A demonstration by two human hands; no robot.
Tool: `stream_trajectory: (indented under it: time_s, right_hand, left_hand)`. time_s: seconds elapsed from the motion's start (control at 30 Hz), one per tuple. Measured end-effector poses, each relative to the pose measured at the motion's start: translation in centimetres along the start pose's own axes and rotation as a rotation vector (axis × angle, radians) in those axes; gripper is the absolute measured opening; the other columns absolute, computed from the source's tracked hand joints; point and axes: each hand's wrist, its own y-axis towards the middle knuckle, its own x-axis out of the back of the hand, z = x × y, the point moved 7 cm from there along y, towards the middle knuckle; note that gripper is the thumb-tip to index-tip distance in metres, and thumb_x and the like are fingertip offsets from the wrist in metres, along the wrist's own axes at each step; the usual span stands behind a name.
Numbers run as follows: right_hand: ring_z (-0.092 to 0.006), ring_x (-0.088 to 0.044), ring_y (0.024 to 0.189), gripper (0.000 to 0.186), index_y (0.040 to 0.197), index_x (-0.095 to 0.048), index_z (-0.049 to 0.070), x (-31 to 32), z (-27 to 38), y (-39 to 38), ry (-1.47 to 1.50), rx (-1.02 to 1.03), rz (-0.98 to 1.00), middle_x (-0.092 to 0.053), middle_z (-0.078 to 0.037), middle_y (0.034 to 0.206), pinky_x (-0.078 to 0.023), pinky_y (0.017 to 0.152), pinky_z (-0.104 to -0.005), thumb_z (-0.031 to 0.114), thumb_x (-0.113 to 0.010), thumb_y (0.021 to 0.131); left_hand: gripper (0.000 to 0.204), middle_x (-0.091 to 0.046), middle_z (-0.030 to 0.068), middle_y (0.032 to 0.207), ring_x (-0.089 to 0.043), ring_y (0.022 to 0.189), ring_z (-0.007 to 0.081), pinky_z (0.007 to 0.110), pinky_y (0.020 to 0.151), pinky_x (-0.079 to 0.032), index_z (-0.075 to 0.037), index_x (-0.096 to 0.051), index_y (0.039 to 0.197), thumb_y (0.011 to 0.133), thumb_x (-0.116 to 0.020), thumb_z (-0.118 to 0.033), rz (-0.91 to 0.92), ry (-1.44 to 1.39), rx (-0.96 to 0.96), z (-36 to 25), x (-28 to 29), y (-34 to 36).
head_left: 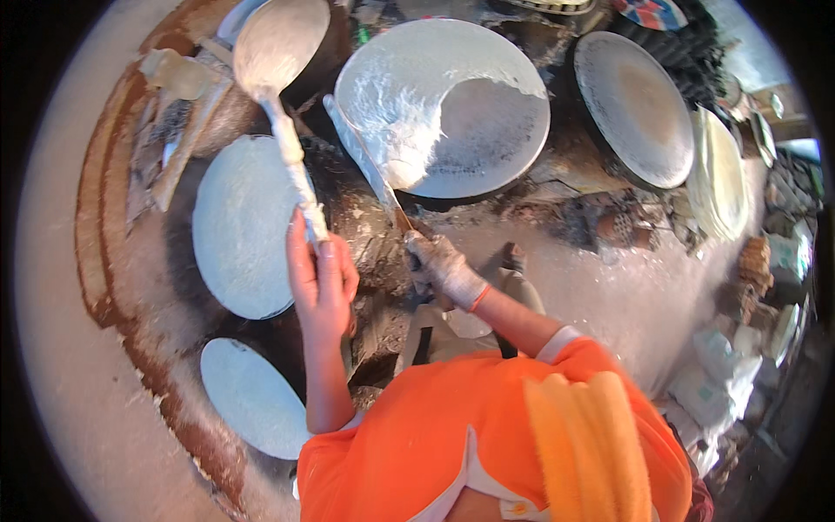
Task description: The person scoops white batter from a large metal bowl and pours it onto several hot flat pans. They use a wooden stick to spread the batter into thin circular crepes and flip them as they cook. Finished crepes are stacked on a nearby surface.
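Observation:
My left hand [323, 274] is bare and wrapped round the handle of a big ladle [283, 43]. Its round bowl, coated in pale batter, is raised at the upper left. In a soiled work glove with an orange cuff, my right hand [445, 268] grips a long flat scraper blade [361, 157]. The blade reaches over the left edge of a large round griddle [496, 139]. A thin white batter sheet [435, 52] covers the griddle's upper and left part, bunched and wrinkled beside the blade. Dark griddle surface shows at its lower right.
Two round pans [243, 226] covered in white stand at my left, the lower one [252, 396] partly behind my arm. Another griddle [635, 109] is at the right, beside folded pale sheets [720, 178]. A wooden stick [196, 139] and plastic jug [174, 74] are upper left.

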Motion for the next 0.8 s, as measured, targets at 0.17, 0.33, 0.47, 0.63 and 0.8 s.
stream_trajectory:
  time_s: [0.17, 0.33, 0.47, 0.63, 0.8]
  right_hand:
    - [-0.0107, -0.039, 0.038, 0.028, 0.078, -0.048, 0.008, 0.3, -0.3, -4.6, 0.484, -0.142, -0.220, -0.046, -0.001, 0.055, -0.033, 0.033, -0.0272, 0.034, -0.051, 0.088]
    - [-0.0122, -0.043, 0.042, 0.036, 0.074, -0.048, 0.009, -4.5, -1.9, 1.0, 0.016, 0.058, -0.251, -0.045, 0.001, 0.055, -0.038, 0.036, -0.0287, 0.042, -0.053, 0.087]
    - [-0.0137, -0.047, 0.054, 0.044, 0.075, -0.056, 0.008, -1.2, -3.1, -0.5, 0.126, 0.116, -0.285, -0.049, -0.001, 0.058, -0.041, 0.049, -0.0320, 0.050, -0.049, 0.086]
    - [-0.0111, -0.044, 0.044, 0.029, 0.077, -0.051, 0.011, 4.6, -4.5, -5.2, 0.357, 0.116, -0.252, -0.050, 0.000, 0.059, -0.036, 0.037, -0.0271, 0.038, -0.057, 0.085]
    - [-0.0141, -0.044, 0.037, 0.036, 0.074, -0.049, 0.009, 5.8, -0.2, -6.7, 0.284, 0.124, -0.181, -0.045, -0.001, 0.054, -0.039, 0.034, -0.0291, 0.041, -0.048, 0.088]
  left_hand:
    - [0.050, -0.041, 0.0009, 0.066, -0.029, 0.039, 0.0037, 0.019, 0.036, -0.026, -0.009, -0.023, 0.134, 0.089, -0.042, -0.003, -0.056, -0.043, 0.167, 2.2, 5.0, -3.7]
    - [0.061, -0.043, 0.0030, 0.068, -0.032, 0.038, 0.0045, 0.020, 0.035, -0.027, -0.011, -0.023, 0.135, 0.079, -0.039, 0.004, -0.056, -0.196, 0.202, 1.5, 4.9, -6.2]
    - [0.061, -0.045, 0.0042, 0.072, -0.033, 0.038, 0.0054, 0.020, 0.035, -0.029, -0.011, -0.025, 0.135, 0.076, -0.036, 0.004, -0.136, -0.109, 0.220, 0.5, 5.6, -10.1]
    - [0.061, -0.045, 0.0025, 0.073, -0.034, 0.039, 0.0050, 0.020, 0.034, -0.028, -0.011, -0.026, 0.134, 0.077, -0.042, 0.005, -0.190, -0.068, 0.266, 0.7, 6.6, -15.9]
    - [0.066, -0.048, 0.0021, 0.075, -0.038, 0.042, 0.0041, 0.019, 0.036, -0.030, -0.010, -0.027, 0.133, 0.075, -0.054, 0.008, -0.057, -0.120, 0.377, 0.2, 3.3, -17.8]
